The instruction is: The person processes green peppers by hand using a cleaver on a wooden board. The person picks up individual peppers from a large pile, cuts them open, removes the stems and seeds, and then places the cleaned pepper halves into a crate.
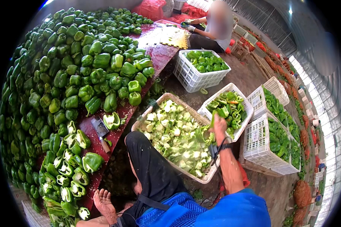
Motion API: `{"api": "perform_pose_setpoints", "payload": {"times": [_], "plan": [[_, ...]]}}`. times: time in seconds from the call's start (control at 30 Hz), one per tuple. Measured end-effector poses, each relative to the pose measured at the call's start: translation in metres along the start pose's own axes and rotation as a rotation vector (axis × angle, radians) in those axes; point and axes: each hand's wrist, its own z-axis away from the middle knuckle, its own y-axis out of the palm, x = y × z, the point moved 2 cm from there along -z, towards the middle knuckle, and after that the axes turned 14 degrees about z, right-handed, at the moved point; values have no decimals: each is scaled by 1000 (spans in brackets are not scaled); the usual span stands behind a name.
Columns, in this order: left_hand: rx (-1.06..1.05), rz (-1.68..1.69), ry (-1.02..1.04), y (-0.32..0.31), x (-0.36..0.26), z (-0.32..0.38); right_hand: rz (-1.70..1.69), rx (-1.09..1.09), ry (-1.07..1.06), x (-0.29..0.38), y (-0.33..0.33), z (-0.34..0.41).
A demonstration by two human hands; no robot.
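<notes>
My right hand (220, 128) reaches over the near corner of a white plastic crate (245, 98) of cut green peppers. It grips a green pepper piece (212, 120), partly hidden by the fingers. Just left of it, a wide plastic crate (205, 179) holds pale pepper cores and seeds. My left hand (104, 203) is palm up with fingers apart, holding nothing, beside the red table edge (89, 185). Near it lie cut peppers (75, 173) with pale insides showing. A cleaver (100, 127) rests on the table beside a halved pepper (111, 121).
A large heap of whole green bell peppers (65, 76) covers the table's left side. Beyond the crates stands a crate of peppers (184, 75). Stacked crates (261, 147) flank my right. At the far end, a seated person (220, 31) handles something beside a yellow mat (174, 38).
</notes>
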Motion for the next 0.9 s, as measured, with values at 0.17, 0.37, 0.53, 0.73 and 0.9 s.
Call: {"api": "perform_pose_setpoints", "payload": {"times": [0.17, 0.37, 0.53, 0.73, 0.9], "plan": [[11, 27, -62, 4, 25, 0, 600, -515, -678, -40, -13, -98], [63, -6, 38, 25, 11, 19, -123, 609, -515, 85, 120, 95], [-97, -17, 13, 24, 11, 26, -60, 706, -1339, 188, 199, 301], [-137, 15, 19, 15, 16, 45, 446, 635, -1779, 153, 267, 417], [-140, 26, 15, 26, 14, 48, 241, 734, -1584, 154, 291, 401]]}}
